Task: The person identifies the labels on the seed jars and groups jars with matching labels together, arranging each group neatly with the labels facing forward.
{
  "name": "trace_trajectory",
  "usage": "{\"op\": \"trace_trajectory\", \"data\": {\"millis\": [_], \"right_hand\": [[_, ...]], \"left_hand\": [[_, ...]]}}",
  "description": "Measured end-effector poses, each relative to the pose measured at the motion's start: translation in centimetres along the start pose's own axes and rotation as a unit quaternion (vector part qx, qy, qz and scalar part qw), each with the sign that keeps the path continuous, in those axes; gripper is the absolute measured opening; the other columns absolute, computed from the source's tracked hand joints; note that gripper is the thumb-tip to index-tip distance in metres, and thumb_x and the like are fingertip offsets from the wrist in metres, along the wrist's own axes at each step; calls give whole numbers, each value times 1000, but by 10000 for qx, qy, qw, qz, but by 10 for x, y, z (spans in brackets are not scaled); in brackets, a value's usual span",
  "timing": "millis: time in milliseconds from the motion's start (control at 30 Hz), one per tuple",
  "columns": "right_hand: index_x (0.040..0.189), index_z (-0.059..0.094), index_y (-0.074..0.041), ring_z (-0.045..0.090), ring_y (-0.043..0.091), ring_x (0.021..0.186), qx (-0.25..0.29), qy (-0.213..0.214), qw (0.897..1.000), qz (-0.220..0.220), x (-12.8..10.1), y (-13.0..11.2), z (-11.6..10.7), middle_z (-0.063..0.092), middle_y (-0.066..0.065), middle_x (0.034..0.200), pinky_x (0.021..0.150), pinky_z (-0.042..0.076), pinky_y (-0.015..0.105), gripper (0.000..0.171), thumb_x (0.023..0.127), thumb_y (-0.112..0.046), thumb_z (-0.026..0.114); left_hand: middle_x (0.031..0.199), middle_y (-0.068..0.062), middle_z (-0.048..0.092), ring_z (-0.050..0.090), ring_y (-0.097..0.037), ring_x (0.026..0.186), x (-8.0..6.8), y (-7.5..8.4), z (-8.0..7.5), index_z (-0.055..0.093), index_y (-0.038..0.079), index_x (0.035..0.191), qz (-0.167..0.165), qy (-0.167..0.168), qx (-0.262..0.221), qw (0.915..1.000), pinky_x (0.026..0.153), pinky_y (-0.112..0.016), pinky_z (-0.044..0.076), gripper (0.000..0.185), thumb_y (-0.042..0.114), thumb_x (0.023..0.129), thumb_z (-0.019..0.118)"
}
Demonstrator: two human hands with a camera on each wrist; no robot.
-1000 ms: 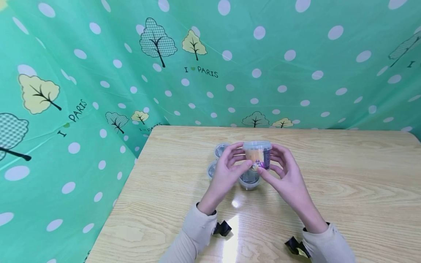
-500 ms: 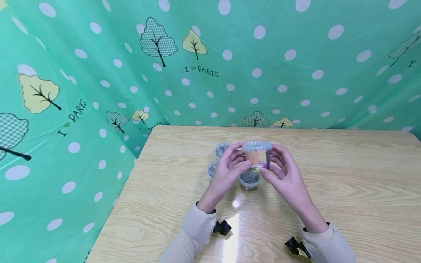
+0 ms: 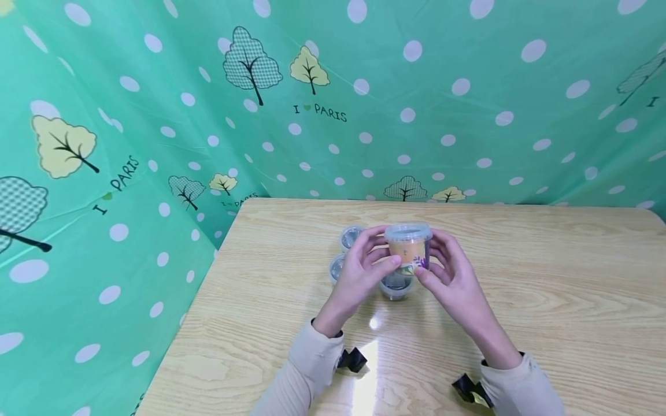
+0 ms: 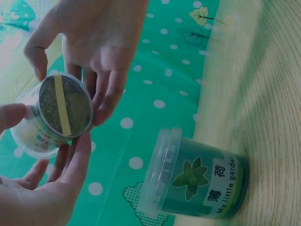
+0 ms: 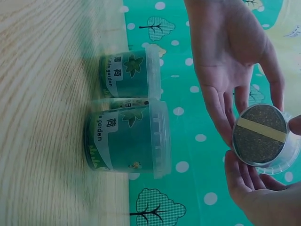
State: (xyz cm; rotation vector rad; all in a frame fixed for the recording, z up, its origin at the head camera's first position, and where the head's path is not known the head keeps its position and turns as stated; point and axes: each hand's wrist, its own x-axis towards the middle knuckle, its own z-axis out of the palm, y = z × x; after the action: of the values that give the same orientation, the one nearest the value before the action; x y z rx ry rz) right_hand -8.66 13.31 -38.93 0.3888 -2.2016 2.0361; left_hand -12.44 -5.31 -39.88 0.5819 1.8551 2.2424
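My left hand [image 3: 358, 277] and my right hand [image 3: 458, 283] hold a small clear-lidded plastic plant-kit cup [image 3: 408, 248] between them, raised above the table. Its label is orange with purple flowers, and both thumbs press its near side while the other fingers reach round the sides. In the left wrist view, the base of the held cup [image 4: 66, 106] shows dark grainy contents and a pale yellow strip. Just below it in the head view stands a similar lidded cup [image 3: 395, 286], partly hidden. Two more cups, a rear one [image 3: 351, 237] and a nearer one [image 3: 337, 267], stand left, partly behind my left hand.
The cups stand on a light wooden table [image 3: 562, 289]. A green dotted curtain [image 3: 468, 115] hangs behind it and along the left. Black straps stick out at the left cuff [image 3: 352, 360] and the right cuff [image 3: 470, 390], close above the table.
The held cup has turned about its upright axis: its orange panel and flowers have shifted right, and the dark panel shows less. My right thumb has slid slightly right. The standing cups have not moved.
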Motion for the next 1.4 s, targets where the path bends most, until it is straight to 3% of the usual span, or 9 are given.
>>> {"op": "trace_trajectory", "data": {"millis": [200, 400, 733, 1033, 1400], "right_hand": [[149, 29, 1, 48, 13, 123, -113, 17, 9999, -118, 1, 2, -2, 42, 15, 141, 99, 48, 13, 66, 91, 8, 61], [149, 29, 0, 48, 12, 123, -191, 113, 9997, -51, 0, 3, -2, 40, 14, 142, 99, 48, 12, 69, 91, 4, 66], [146, 31, 1, 50, 10, 119, -463, 325, 9981, -244, 0, 4, 4, 46, 13, 136, 97, 48, 11, 76, 83, 7, 74], [148, 31, -1, 50, 9, 120, -402, 300, 9987, -81, -1, 1, 2, 45, 10, 135, 98, 48, 11, 72, 88, 5, 70], [149, 29, 2, 49, 9, 122, 12, 187, 9998, 118, -1, -2, 1, 41, 15, 140, 99, 47, 10, 67, 92, 6, 63]], "left_hand": [[136, -20, 52, 57, -25, 118, 0, -1, 1, 40, 6, 144, -50, 188, 13, 9998, 98, -34, 54, 60, 7, 90, 67], [133, -17, 54, 58, -24, 116, 0, -2, 2, 44, 9, 141, -102, 347, 21, 9993, 102, -36, 52, 59, 7, 89, 70], [132, -14, 56, 58, -24, 117, -2, 0, 4, 47, 11, 139, -78, 436, 199, 9988, 101, -37, 53, 60, 13, 87, 76], [137, -15, 53, 57, -25, 122, -1, 0, 2, 45, 11, 142, -75, 275, 217, 9994, 102, -36, 53, 61, 10, 88, 73], [140, -22, 52, 55, -31, 125, -1, 1, 0, 41, 9, 147, 65, -49, 180, 9998, 107, -39, 49, 59, 12, 93, 64]]}}
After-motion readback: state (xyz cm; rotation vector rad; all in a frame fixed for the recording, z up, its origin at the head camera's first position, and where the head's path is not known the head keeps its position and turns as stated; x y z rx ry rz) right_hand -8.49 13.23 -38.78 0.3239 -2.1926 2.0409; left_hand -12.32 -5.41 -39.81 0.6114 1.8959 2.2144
